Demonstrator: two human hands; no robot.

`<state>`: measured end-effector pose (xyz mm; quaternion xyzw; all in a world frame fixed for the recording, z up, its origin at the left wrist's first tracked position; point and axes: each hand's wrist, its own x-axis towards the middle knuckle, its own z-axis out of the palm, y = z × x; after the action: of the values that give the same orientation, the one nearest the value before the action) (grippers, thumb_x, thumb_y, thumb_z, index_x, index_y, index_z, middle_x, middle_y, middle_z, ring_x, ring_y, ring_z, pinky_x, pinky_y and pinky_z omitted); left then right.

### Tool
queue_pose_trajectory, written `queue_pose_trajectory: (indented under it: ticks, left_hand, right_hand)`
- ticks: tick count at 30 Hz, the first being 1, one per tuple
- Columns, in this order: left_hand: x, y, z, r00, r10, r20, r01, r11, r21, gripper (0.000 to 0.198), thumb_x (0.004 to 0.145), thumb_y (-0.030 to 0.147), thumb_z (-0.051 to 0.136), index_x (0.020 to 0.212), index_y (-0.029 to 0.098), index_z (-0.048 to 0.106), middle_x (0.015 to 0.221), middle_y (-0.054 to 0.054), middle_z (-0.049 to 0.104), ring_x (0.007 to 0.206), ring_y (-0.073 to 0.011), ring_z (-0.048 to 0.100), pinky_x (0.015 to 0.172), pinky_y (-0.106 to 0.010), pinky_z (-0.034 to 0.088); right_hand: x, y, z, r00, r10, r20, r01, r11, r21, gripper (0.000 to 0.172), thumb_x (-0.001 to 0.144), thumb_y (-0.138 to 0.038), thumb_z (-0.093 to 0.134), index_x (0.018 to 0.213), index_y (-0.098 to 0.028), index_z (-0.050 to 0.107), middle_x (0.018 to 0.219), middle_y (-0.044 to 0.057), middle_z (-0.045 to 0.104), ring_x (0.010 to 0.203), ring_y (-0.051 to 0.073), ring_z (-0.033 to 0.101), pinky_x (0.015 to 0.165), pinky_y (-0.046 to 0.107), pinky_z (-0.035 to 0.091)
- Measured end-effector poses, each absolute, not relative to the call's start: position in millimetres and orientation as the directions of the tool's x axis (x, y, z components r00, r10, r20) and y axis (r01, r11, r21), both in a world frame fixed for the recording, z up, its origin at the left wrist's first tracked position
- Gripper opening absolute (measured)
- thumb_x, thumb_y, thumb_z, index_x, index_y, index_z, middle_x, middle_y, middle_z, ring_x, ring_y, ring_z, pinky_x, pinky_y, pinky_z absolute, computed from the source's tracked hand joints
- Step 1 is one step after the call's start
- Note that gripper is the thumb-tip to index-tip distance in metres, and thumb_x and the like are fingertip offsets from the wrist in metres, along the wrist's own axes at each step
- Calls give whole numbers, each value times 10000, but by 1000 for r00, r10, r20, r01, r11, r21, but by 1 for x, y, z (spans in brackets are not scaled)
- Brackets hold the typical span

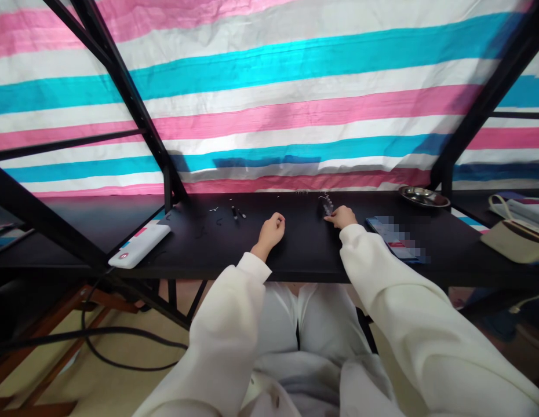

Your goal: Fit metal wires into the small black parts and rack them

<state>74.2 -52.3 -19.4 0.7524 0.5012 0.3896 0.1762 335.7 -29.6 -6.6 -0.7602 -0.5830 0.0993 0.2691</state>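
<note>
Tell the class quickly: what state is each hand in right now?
Left hand: loosely closed, holding nothing visible.
Right hand: partly open, fingertips at a small clear object; whether it grips cannot be told.

Two hands (272, 230), one metal dish (423, 197)

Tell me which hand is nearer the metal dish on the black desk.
Right. The right hand rests on the black desk, in front of and to the left of the metal dish. The left hand lies farther left, so it is farther from the dish.
</note>
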Motion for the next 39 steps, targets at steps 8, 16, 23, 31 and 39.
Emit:
queue_pose_trajectory:
  ticks: [8, 16, 23, 31, 39]
  left_hand:
    - [68, -49, -12, -185, 831, 524, 744, -230, 628, 161, 725, 104, 453, 817, 188, 554, 883, -48, 576, 837, -164, 534, 776, -293, 411]
    - [61, -52, -7, -208, 826, 524, 813, -153, 562, 240, 729, 114, 459, 950, 175, 532, 1022, -82, 545, 980, -203, 497, 870, -337, 393]
    - [31, -50, 13, -96, 909, 405, 981, 17, 194, 276, 805, 165, 392, 1065, 144, 480, 1031, -144, 514, 948, -253, 542, 750, -342, 438]
    - [19, -31, 9, -82, 952, 294, 996, 86, -2, 342, 842, 164, 303, 1158, 113, 424, 1046, -183, 479, 870, -255, 601, 689, -327, 454]
    - [14, -20, 6, -68, 964, 258, 995, 83, -48, 327, 838, 112, 283, 1104, 88, 473, 1050, -203, 484, 907, -258, 604, 710, -326, 465]
  right_hand:
    - [291, -57, 12, 167, 974, 150, 840, -61, -540, 147, 698, -288, 598, 615, -180, 652, 517, 49, 604, 565, 169, 585, 601, 272, 422]
    - [255, -57, -19, 48, 855, 517, 685, 349, -640, 328, 789, -435, 463, 649, -187, 626, 563, 22, 606, 532, 129, 535, 575, 233, 393]
    - [256, -58, -24, -16, 876, 483, 629, 384, -676, 349, 783, -445, 465, 606, -179, 607, 502, 8, 558, 494, 120, 491, 542, 230, 374]
    - [254, -62, -22, -33, 892, 451, 642, 365, -675, 324, 768, -421, 469, 590, -183, 599, 534, 6, 561, 516, 118, 479, 554, 233, 362]
    - [254, -62, -23, -38, 890, 454, 636, 372, -676, 304, 759, -404, 477, 590, -181, 595, 537, 2, 549, 521, 113, 467, 553, 229, 347]
